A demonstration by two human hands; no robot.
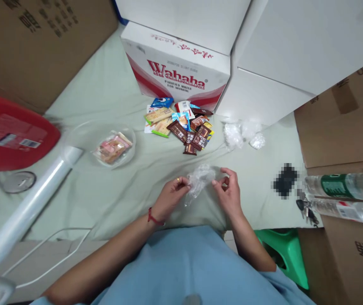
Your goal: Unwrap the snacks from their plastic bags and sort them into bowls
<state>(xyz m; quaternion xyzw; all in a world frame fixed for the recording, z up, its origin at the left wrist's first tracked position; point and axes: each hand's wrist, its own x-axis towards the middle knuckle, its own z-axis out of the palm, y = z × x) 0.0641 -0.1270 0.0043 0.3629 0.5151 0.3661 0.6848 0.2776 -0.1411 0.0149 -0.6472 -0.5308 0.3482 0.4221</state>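
Note:
A crumpled clear plastic bag [200, 178] is held up over the pale green cloth, close to my body. My left hand [170, 197] pinches its left side between thumb and fingers. At its right edge, the thumb and a curled finger of my right hand [229, 192] come together on the film, while the index finger is raised. Beyond my hands lies a pile of wrapped snacks [184, 127], with brown cocoa bars at the front. To the left, a clear plastic tub [132, 148] contains pink-and-brown wrapped snacks [113, 148].
Bunched clear plastic bags [234, 133] lie right of the pile. Behind stands a Wahaha water carton [178, 67]. A red container [13, 131] and white tube [32, 207] are at left. Keys [306, 209] and plastic bottles [343, 186] lie right, above a green stool [286, 250].

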